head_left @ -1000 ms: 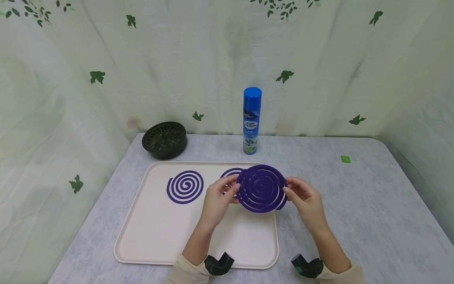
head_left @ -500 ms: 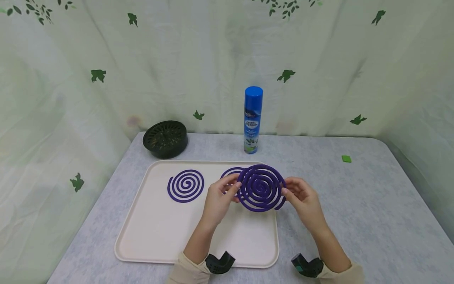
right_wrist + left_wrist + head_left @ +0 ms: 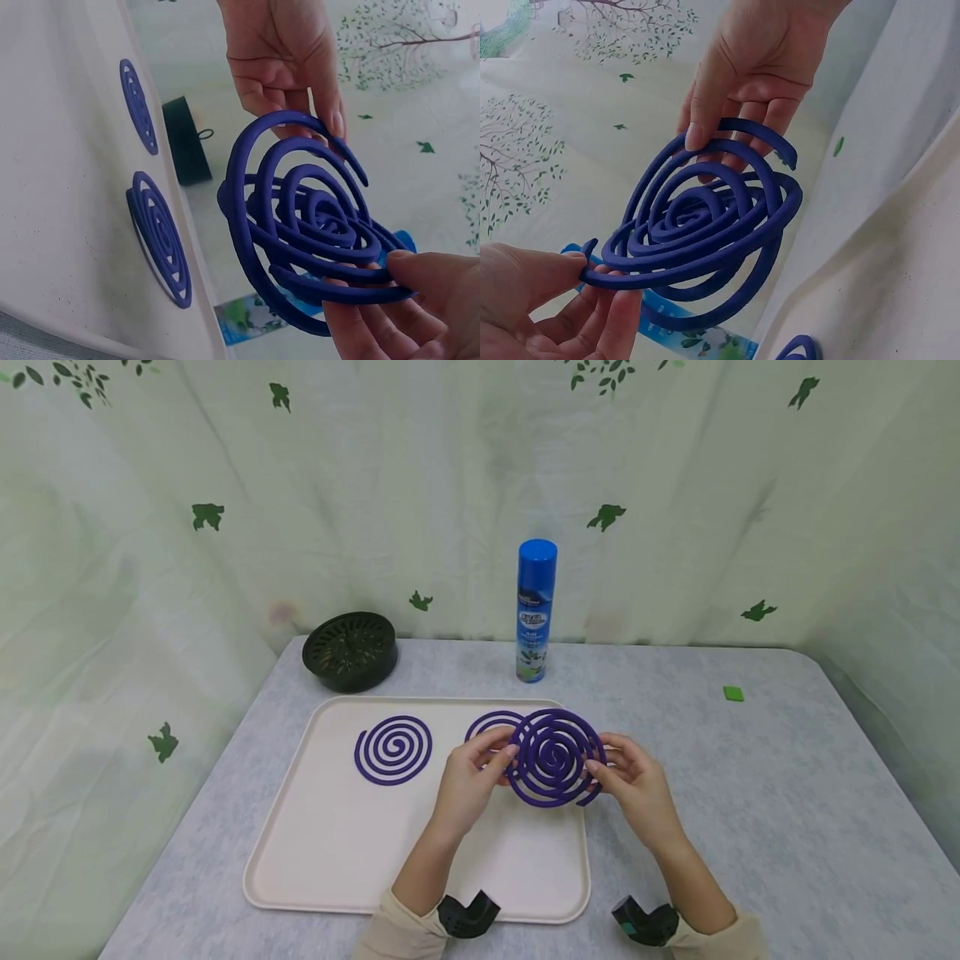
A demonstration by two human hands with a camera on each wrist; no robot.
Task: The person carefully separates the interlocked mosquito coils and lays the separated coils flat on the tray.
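Observation:
Two dark purple mosquito coils (image 3: 553, 757), nested together, are held up over the tray's right end. In the left wrist view their rings spread apart and cross at different tilts. My left hand (image 3: 467, 783) pinches the left rim between thumb and fingers. On the right rim, my right hand (image 3: 636, 787) grips with its thumb in front and fingers behind. One coil (image 3: 393, 750) lies flat on the white tray (image 3: 330, 860). Another coil (image 3: 487, 718) on the tray is partly covered by my left hand and the held pair.
Behind the tray stand a dark round slotted holder (image 3: 349, 652) at left and a blue spray can (image 3: 535, 610) near the middle. A small green square (image 3: 733, 693) lies at the right of the grey table (image 3: 780, 793). A leaf-printed curtain (image 3: 465, 485) hangs behind.
The held coils have gone from looking like one solid disc to showing gaps between offset rings. My right thumb has moved inward over the rim, and both hands have shifted slightly.

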